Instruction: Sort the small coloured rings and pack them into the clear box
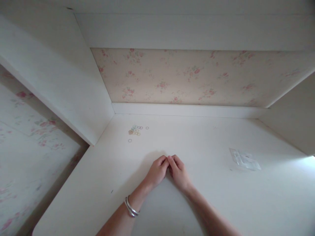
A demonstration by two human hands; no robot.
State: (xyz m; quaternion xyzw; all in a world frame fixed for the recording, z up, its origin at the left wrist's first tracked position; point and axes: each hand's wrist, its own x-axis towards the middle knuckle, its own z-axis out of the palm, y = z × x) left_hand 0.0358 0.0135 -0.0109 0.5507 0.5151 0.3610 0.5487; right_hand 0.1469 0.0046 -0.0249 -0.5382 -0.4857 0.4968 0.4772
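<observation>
My left hand point(158, 169), with silver bangles point(131, 207) on its wrist, is closed above the white desk. Its fingertips meet those of my right hand point(177, 171), which is closed too. Whatever the two hands pinch between them is hidden or too small to make out. Beyond my left hand, on the desk, lies a cluster of small thin rings point(135, 130) in silvery, bluish and yellowish tones. One loose ring point(130, 140) rests nearer to me, and another ring point(147, 128) lies right of the cluster.
A clear plastic bag point(244, 159) lies on the desk point(204, 141) to the right. A small dark sliver point(112, 191) is at the left front. White panels point(73, 75) rise at the left and right, with a flowered wall point(177, 78) at the back and a shelf point(187, 32) overhead.
</observation>
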